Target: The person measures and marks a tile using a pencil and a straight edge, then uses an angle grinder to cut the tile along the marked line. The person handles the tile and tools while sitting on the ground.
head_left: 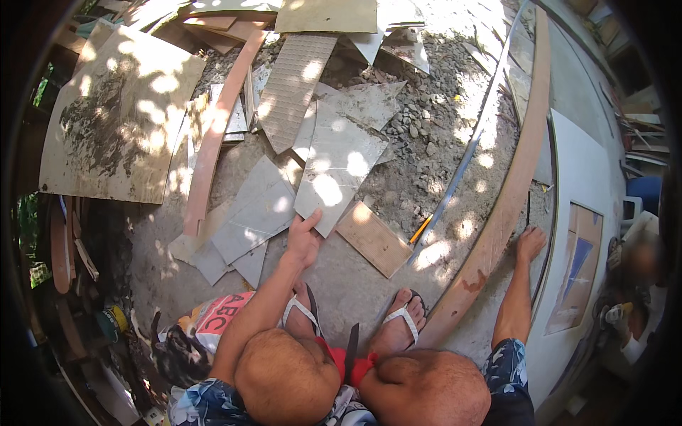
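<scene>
Between my feet and the rubble lies a pile of cut, flat grey tiles. My left hand point(304, 241) is closed on the near corner of a long grey tile point(337, 160), thumb on top. Other grey tile pieces point(257, 206) lie beneath and beside it. A brown tile point(374, 239) rests just to its right, by a yellow pencil-like stick point(420, 228). Off to the right, beyond the long wooden plank, my right hand point(531, 245) is closed around a thin dark stick point(528, 207) that points away from me.
A long wooden plank point(508, 192) and a metal strip point(472, 138) run along the right. Gravel point(426, 142) lies past the tiles. A stained board point(121, 113) leans left. Beside my left arm is a cat point(181, 358). A white panel door point(579, 177) lies far right, near another person.
</scene>
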Motion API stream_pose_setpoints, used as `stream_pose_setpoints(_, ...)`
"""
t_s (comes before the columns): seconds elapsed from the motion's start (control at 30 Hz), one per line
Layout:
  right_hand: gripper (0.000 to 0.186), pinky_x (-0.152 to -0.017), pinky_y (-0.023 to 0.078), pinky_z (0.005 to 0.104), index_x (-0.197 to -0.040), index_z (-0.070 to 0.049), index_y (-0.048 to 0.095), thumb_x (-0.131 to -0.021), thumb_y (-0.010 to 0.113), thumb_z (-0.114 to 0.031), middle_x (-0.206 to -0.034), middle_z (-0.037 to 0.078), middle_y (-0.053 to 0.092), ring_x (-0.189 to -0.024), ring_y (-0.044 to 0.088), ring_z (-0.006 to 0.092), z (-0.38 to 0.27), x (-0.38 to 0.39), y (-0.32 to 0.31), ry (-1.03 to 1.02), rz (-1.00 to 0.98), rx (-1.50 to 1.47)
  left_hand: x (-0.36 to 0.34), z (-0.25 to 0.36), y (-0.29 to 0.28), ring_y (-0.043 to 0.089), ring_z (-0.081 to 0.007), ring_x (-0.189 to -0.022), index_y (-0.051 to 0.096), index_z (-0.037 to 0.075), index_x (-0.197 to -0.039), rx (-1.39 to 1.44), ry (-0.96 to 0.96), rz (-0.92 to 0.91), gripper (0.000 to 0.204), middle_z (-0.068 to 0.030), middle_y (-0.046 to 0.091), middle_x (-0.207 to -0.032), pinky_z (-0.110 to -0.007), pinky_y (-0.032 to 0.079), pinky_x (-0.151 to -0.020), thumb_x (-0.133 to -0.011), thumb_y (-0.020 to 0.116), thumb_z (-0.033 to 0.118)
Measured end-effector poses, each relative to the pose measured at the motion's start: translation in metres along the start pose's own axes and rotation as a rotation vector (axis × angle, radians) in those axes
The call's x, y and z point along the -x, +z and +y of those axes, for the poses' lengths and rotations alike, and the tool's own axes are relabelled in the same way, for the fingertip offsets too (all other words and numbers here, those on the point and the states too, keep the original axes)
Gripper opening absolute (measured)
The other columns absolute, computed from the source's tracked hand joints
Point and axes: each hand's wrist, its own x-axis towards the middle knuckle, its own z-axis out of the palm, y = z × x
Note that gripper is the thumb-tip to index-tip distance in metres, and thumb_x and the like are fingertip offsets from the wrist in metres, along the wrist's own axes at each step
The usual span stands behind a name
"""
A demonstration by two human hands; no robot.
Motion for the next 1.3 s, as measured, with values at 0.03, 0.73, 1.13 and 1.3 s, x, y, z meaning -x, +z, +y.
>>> stream_pose_setpoints(0.03,0.030,-0.098,0.050,0.0564,-0.121,-0.004,0.063,-0.102,0.072,-0.026,-0.118,0.022,0.065,-0.114,0.061,0.0456,0.003,-0.001,-0.002,-0.050,0.014,-0.015,-0.003,-0.001,0.003,0.067,-0.0232,-0.126,0.048,0.013,-0.156,-0.012,0.013,-0.006,0.060,-0.0042,0.063,-0.146,-0.044,0.061,-0.099,-0.105,0.076,0.028)
stream_pose_setpoints(0.73,0.045,-0.099,0.055,0.0565,-0.128,-0.004,0.066,-0.102,0.074,-0.040,-0.116,0.026,0.076,-0.114,0.071,0.0468,0.000,0.000,0.009,0.321,-0.277,-0.139,0.004,0.002,-0.001,0.056,-0.0274,-0.144,0.043,0.011,-0.163,0.219,-0.085,-0.075,0.060,-0.0079,0.056,-0.161,-0.049,0.049,-0.116,-0.117,0.046,0.050)
stream_pose_setpoints(1.13,0.016,-0.064,0.054,0.0286,-0.122,0.000,0.066,-0.110,0.065,-0.011,-0.085,0.007,0.075,-0.072,0.067,0.0118,-0.258,0.135,-0.156,-0.175,-0.479,-1.262,0.001,-0.014,0.001,0.063,-0.0273,-0.135,0.049,0.009,-0.155,0.183,-0.043,-0.035,0.057,-0.0087,0.064,-0.146,-0.045,0.055,-0.106,-0.116,0.049,0.050)
stream_pose_setpoints(1.3,0.012,-0.068,0.056,0.0389,-0.115,-0.005,0.063,-0.106,0.069,-0.010,-0.087,0.012,0.073,-0.077,0.073,0.0227,-0.347,0.207,-0.145,-0.736,-0.812,-1.140,0.000,-0.018,0.010,0.069,-0.0282,-0.126,0.053,0.006,-0.151,0.177,-0.023,0.013,0.057,-0.0109,0.069,-0.140,-0.043,0.057,-0.101,-0.116,0.048,0.051)
